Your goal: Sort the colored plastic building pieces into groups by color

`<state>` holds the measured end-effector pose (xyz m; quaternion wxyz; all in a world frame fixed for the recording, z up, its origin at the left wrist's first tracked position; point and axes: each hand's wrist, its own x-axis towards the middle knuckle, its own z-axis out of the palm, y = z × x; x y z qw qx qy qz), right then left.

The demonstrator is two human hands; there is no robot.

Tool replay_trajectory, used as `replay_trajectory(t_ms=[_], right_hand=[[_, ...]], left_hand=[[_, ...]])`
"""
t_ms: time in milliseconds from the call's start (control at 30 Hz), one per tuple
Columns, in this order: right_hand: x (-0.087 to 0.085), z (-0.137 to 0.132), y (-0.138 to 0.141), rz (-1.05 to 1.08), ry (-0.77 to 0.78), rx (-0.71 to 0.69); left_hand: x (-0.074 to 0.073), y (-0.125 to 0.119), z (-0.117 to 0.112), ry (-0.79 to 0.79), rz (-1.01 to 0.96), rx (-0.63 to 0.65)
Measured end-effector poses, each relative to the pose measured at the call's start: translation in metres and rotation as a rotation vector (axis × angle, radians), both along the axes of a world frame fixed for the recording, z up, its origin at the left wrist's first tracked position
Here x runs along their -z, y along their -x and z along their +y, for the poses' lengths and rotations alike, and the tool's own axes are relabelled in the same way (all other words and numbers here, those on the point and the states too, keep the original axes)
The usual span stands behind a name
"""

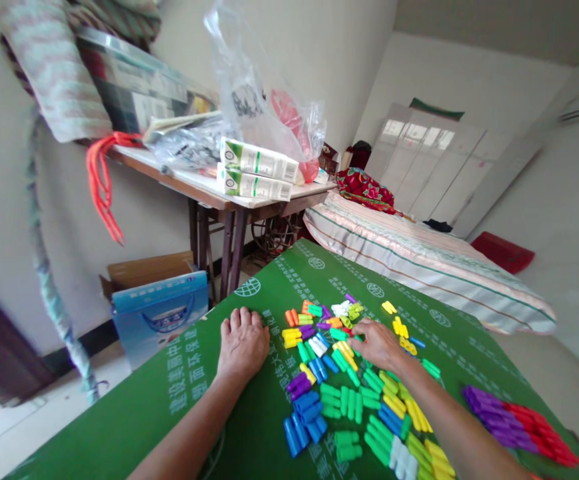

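Note:
My left hand (243, 341) lies palm down on the green table (249, 407), its fingers stretched forward and nothing in them. It is left of the scattered coloured plastic pieces. Among those pieces, at the far part of the spread, is my right hand (380, 343). Its thumb and fingertips close around a small red plastic piece (346, 331), which is partly hidden. Green pieces (352, 403), blue pieces (305, 421), yellow pieces (418, 415) and white pieces (402, 460) lie in small groups nearer to me. The right forearm passes over part of the spread.
A block of purple pieces (496, 417) and red pieces (539, 432) lies near the table's right edge. Behind stands a side table (314, 190) with white-green boxes (256, 172) and plastic bags (244, 87). A blue carton (162, 320) is on the floor; a bed (419, 253) is beyond.

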<state>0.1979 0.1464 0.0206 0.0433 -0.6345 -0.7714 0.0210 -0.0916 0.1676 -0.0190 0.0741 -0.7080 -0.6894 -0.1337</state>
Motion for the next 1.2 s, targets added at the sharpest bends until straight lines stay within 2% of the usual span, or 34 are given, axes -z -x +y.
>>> replay_trajectory(t_ms=[167, 300, 433, 500, 667, 800, 900, 1067, 1200], right_hand=[[0.002, 0.025, 0.031, -0.003, -0.019, -0.036], [0.004, 0.023, 0.039, -0.049, 0.029, -0.034], [-0.003, 0.013, 0.031, -0.115, 0.08, 0.026], [-0.008, 0.018, 0.024, -0.131, 0.088, 0.076], [-0.013, 0.068, 0.003, -0.122, 0.065, 0.239], [0.0, 0.113, -0.01, -0.082, 0.089, 0.338], [0.011, 0.133, -0.015, -0.053, 0.13, 0.364], [0.021, 0.144, -0.018, -0.039, 0.162, 0.372], [0.017, 0.134, -0.024, -0.014, 0.1, 0.357]], left_hand=[[-0.001, 0.0, 0.0, 0.012, 0.018, -0.008], [-0.002, 0.0, -0.001, 0.011, 0.031, -0.009], [-0.005, 0.0, -0.001, 0.043, 0.036, -0.014], [-0.005, 0.0, 0.0, 0.052, 0.04, -0.014], [-0.004, 0.001, 0.001, 0.057, 0.045, -0.019], [0.0, 0.002, 0.002, 0.042, 0.054, -0.014], [0.001, 0.003, 0.002, 0.039, 0.059, -0.016], [0.0, 0.003, 0.003, 0.038, 0.059, -0.023], [0.0, 0.002, 0.005, 0.028, 0.05, -0.017]])
